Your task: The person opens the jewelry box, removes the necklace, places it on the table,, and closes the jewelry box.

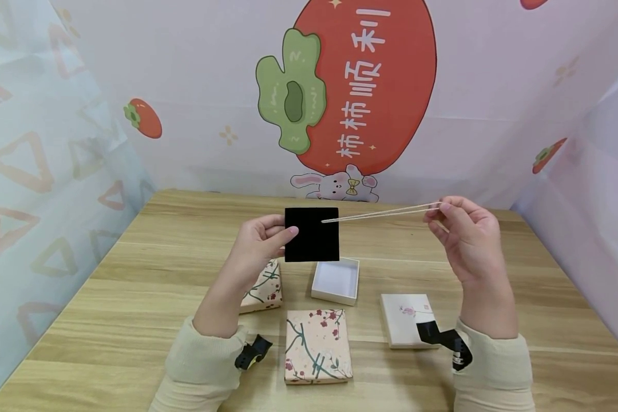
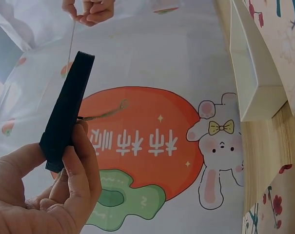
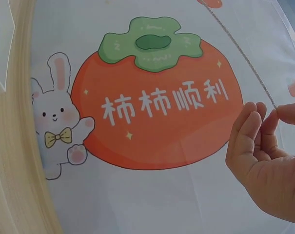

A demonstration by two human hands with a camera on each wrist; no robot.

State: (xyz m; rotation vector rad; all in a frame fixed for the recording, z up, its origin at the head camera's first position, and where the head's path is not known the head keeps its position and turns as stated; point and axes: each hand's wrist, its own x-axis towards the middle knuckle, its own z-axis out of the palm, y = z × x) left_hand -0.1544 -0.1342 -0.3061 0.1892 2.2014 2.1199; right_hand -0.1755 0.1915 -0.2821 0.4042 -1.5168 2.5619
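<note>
My left hand (image 1: 262, 237) holds a black square pad (image 1: 311, 243) upright by its left edge, thumb on the front face. A thin pale cord (image 1: 381, 214) comes out of the pad's face and runs taut to my right hand (image 1: 471, 240), which pinches its end between thumb and finger. In the left wrist view the pad (image 2: 69, 107) shows edge-on between the fingers and thumb of my left hand (image 2: 54, 190), with a short strand (image 2: 106, 115) sticking out of its other side. The right wrist view shows the cord (image 3: 240, 51) pinched by my right hand (image 3: 264, 156).
On the wooden table (image 1: 185, 274) lie an open white box (image 1: 336, 280) behind, a flower-patterned box (image 1: 318, 346) in front, another patterned box (image 1: 268, 289) partly behind my left wrist, and a white box (image 1: 404, 332) near my right wrist. A printed cloth (image 1: 206, 74) hangs behind.
</note>
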